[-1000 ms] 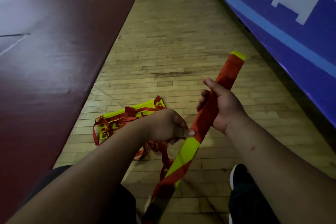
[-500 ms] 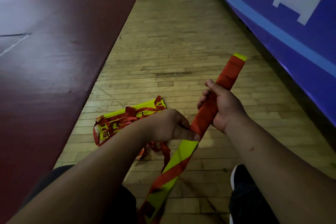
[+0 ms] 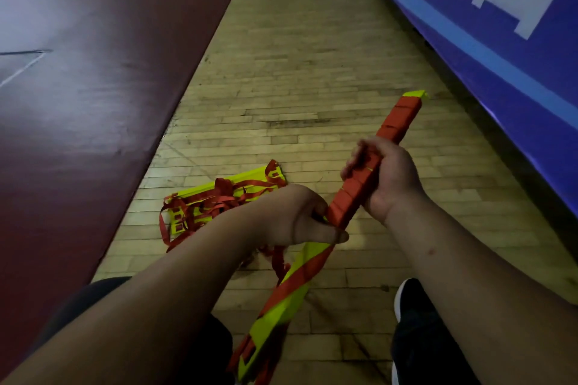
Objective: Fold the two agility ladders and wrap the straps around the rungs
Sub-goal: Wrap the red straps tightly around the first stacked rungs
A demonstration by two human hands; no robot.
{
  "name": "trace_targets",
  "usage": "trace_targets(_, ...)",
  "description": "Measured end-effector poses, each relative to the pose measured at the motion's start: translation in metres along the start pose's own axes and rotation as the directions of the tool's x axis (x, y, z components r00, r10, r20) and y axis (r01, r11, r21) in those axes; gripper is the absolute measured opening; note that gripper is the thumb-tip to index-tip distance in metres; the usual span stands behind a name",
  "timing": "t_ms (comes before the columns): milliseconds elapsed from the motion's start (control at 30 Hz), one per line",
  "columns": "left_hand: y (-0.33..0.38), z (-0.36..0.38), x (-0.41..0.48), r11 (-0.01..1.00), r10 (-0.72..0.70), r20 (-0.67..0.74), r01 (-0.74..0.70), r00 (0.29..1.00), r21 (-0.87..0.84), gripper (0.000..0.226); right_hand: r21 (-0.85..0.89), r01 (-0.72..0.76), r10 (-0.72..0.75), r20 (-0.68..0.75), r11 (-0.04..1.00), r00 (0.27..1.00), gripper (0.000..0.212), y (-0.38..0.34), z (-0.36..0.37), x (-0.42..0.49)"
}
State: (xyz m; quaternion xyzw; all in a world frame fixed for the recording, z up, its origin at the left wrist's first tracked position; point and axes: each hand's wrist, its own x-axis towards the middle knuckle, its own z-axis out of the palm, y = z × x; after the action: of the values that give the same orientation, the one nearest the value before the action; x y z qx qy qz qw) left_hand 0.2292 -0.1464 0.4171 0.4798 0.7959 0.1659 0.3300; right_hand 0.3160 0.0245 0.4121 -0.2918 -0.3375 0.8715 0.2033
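Far left, a dark red mat [image 3: 78,103] borders the wooden floor [image 3: 297,72]. One ladder [image 3: 219,200] lies loose on the floor, its red straps tangled over yellow rungs. The left hand [image 3: 294,216] has fingers curled and pinches the red strap [image 3: 300,275] against the second ladder [image 3: 398,116], a tilted, stacked bundle held above the floor. The right hand [image 3: 391,178] grips the bundle's middle, fingers wrapped round it. A black shoe [image 3: 413,300] and a blue banner [image 3: 500,40] lie to the right.
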Motion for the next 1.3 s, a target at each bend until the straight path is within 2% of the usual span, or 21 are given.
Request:
trace_targets(67,0.001,-0.010,-0.008,0.983,0.087,0.062,-0.076,0.994,-0.169,0.032,0.132,-0.047,0.030,0.133,0.990,0.991,0.028,-0.005,-0.001,-0.009)
trace_targets(167,0.000,-0.019,-0.015,0.899,0.187,0.119,-0.121,0.975,-0.421,0.025,0.155,-0.111,0.061,0.296,0.982,0.953,0.061,-0.014,-0.002,-0.017)
trace_targets(233,-0.001,-0.020,-0.017,0.846,0.243,0.150,-0.134,0.958,-0.517,0.034,0.134,-0.116,0.059,0.371,0.984,0.927,0.064,-0.017,0.001,-0.021)
trace_targets(300,0.000,-0.021,-0.018,0.830,0.287,0.163,-0.160,0.944,-0.534,0.039,0.173,-0.099,0.027,0.380,0.980,0.925,0.057,-0.017,0.003,-0.022)
trace_targets(433,0.004,-0.016,-0.019,0.869,0.258,0.205,-0.134,0.944,-0.476,0.048,0.227,-0.067,-0.020,0.359,0.972,0.933,0.030,-0.016,0.004,-0.023)
trace_targets(533,0.001,-0.012,-0.019,0.882,0.241,0.223,-0.118,0.944,-0.456,0.039,0.217,-0.064,-0.008,0.317,0.974,0.949,0.023,-0.015,0.004,-0.022)
trace_targets(667,-0.004,-0.013,-0.016,0.905,0.209,0.208,-0.109,0.956,-0.411,0.058,0.197,-0.076,0.016,0.290,0.977,0.957,0.018,-0.016,0.004,-0.018)
trace_targets(767,-0.006,-0.013,-0.014,0.919,0.167,0.193,-0.082,0.967,-0.386,0.056,0.174,-0.072,0.030,0.233,0.982,0.972,0.010,-0.016,0.004,-0.013)
trace_targets(867,-0.005,-0.013,-0.015,0.939,0.158,0.165,-0.096,0.974,-0.330,0.040,0.133,-0.079,0.057,0.162,0.988,0.985,0.009,-0.013,0.004,-0.009)
trace_targets(1133,-0.012,-0.002,0.001,0.999,0.013,-0.005,-0.013,1.000,-0.031,0.035,-0.061,-0.014,0.012,-0.027,0.998,1.000,0.008,-0.001,-0.002,0.005)
trace_targets(1300,-0.014,0.001,0.001,0.988,0.097,-0.069,-0.088,0.993,0.123,0.045,-0.112,0.007,-0.017,-0.083,0.994,0.996,0.008,0.001,-0.007,0.012)
